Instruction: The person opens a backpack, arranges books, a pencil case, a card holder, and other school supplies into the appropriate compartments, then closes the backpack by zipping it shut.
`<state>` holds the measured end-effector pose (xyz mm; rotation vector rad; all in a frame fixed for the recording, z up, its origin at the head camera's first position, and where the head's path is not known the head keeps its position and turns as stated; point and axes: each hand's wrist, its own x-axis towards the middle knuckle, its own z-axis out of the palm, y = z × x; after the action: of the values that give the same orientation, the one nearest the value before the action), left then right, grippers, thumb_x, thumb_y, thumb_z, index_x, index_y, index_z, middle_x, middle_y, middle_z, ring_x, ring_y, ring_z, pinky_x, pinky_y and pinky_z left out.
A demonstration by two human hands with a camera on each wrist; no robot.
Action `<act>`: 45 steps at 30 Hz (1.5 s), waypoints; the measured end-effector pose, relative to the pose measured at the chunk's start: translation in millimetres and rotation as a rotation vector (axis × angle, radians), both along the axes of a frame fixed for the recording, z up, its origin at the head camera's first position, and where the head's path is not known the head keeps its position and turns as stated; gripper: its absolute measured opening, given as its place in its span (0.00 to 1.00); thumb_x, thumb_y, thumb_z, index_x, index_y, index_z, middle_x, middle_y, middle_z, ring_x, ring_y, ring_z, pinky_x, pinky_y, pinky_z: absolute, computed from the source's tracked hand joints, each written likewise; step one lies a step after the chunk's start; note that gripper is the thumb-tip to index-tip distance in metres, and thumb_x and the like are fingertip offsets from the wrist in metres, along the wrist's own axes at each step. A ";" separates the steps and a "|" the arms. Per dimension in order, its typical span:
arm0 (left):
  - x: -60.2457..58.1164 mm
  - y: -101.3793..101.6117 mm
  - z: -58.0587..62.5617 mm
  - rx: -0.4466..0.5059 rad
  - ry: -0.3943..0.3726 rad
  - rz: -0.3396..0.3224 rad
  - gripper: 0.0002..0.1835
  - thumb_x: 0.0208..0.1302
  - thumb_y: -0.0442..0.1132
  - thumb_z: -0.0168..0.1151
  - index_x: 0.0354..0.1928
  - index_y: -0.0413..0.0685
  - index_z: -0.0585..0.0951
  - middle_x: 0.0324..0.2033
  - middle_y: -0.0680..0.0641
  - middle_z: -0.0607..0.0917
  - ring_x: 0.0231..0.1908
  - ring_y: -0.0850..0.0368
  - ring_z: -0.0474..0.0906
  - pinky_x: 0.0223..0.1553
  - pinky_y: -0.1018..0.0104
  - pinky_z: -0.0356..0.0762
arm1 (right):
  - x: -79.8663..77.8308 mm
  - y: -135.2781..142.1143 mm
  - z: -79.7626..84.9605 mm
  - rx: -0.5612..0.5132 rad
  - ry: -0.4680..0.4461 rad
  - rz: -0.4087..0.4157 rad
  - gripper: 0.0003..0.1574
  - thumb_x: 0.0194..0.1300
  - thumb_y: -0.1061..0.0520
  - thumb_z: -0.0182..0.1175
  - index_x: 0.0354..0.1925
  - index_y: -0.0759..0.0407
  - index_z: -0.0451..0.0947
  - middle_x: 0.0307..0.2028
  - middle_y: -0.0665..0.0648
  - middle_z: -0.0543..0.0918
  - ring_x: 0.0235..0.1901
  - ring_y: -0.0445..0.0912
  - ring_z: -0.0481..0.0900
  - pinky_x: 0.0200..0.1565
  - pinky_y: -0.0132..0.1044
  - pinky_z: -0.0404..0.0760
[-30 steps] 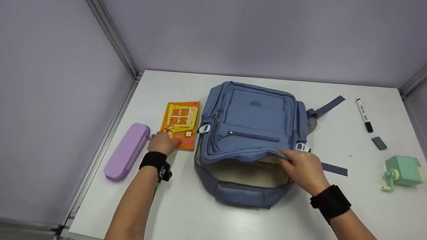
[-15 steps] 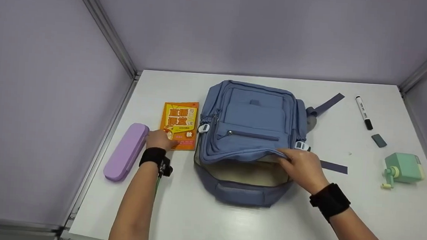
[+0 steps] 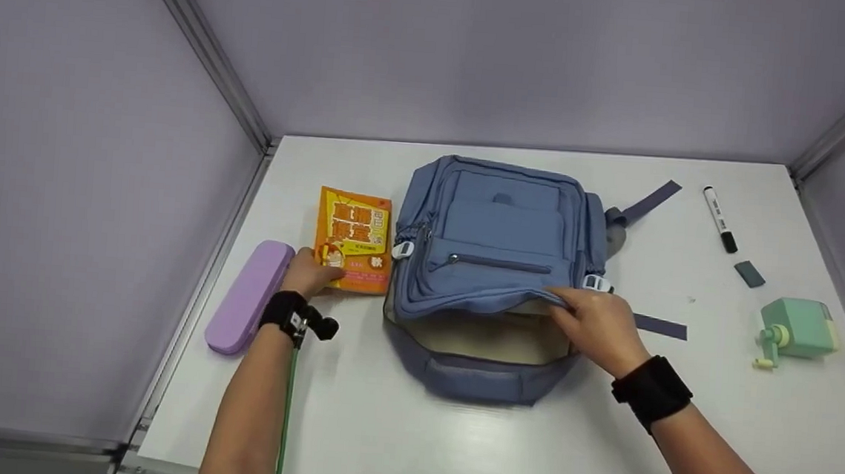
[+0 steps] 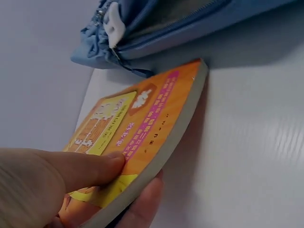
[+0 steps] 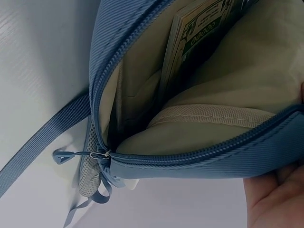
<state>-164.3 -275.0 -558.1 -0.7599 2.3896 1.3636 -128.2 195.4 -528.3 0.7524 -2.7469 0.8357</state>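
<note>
An orange and yellow book [image 3: 364,225] lies left of the blue backpack [image 3: 505,220]. My left hand [image 3: 308,272] grips its lower left part; in the left wrist view the thumb presses on the cover of the book [image 4: 156,114] and fingers are underneath, its near side tilted up off the table. With my right hand [image 3: 598,324] I pinch the edge of the backpack's open flap and hold it up. Inside the backpack [image 5: 228,164], the right wrist view shows a book [image 5: 190,42] against the pale lining.
A purple pencil case [image 3: 251,296] lies by the left edge of the white table [image 3: 437,454]. On the right are a marker [image 3: 720,219], a dark eraser [image 3: 749,274] and a green pencil sharpener [image 3: 799,328] with a crank. Grey walls enclose the back and sides.
The left fingers have slid under the book's left edge and raised it, so the book now tilts. My right hand keeps its hold on the flap.
</note>
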 end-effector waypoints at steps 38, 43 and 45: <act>106.7 -50.6 56.3 0.470 0.019 -0.154 0.35 0.70 0.37 0.67 0.72 0.37 0.60 0.53 0.34 0.81 0.48 0.43 0.85 0.49 0.52 0.84 | -36.6 -32.7 23.9 -0.199 0.143 -0.121 0.15 0.68 0.65 0.64 0.51 0.63 0.87 0.44 0.63 0.89 0.41 0.60 0.88 0.41 0.58 0.82; 120.2 -58.2 58.6 0.489 0.004 -0.177 0.36 0.70 0.38 0.67 0.71 0.34 0.59 0.53 0.34 0.81 0.47 0.44 0.85 0.50 0.51 0.84 | -37.4 -31.7 24.9 -0.200 0.155 -0.119 0.14 0.66 0.66 0.65 0.50 0.64 0.87 0.43 0.64 0.89 0.41 0.61 0.88 0.41 0.58 0.82; 125.1 -60.9 58.6 0.497 -0.010 -0.192 0.36 0.70 0.39 0.67 0.71 0.34 0.59 0.53 0.34 0.81 0.47 0.43 0.85 0.50 0.50 0.83 | -37.4 -31.4 24.7 -0.201 0.156 -0.120 0.14 0.66 0.66 0.66 0.50 0.65 0.87 0.43 0.65 0.89 0.40 0.61 0.88 0.40 0.57 0.83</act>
<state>-39.1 -335.8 -499.6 -0.3884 1.9246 1.7544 -165.6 164.0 -503.6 0.5823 -2.4974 0.9656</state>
